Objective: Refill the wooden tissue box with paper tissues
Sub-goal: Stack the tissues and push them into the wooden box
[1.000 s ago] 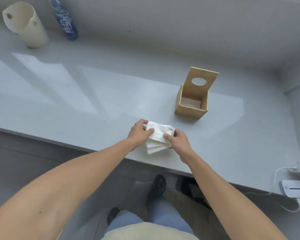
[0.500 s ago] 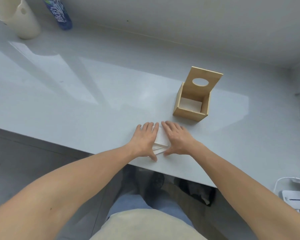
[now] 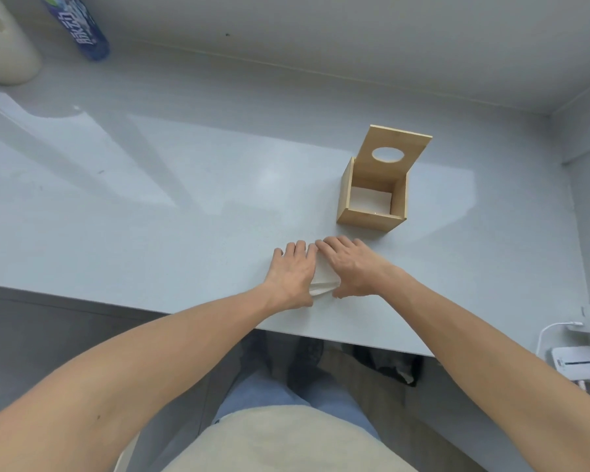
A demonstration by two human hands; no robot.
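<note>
A stack of white paper tissues (image 3: 324, 281) lies flat on the grey counter near its front edge. My left hand (image 3: 292, 272) and my right hand (image 3: 349, 267) press down on the stack with flat, spread fingers, side by side, hiding most of it. The wooden tissue box (image 3: 372, 212) stands just beyond my right hand. Its hinged lid (image 3: 394, 153), with an oval hole, stands upright at the back. Something white shows at the bottom inside the box.
A blue bottle (image 3: 82, 28) and a cream-coloured holder (image 3: 4, 52) stand at the far left by the wall. A white device (image 3: 576, 364) with a cable sits low at the right edge. The grey counter (image 3: 150, 216) stretches wide to the left.
A second ago both hands pinched the tissue stack at its sides. Since then they flattened onto it, palms down, pressing it against the counter. The view has shifted slightly.
</note>
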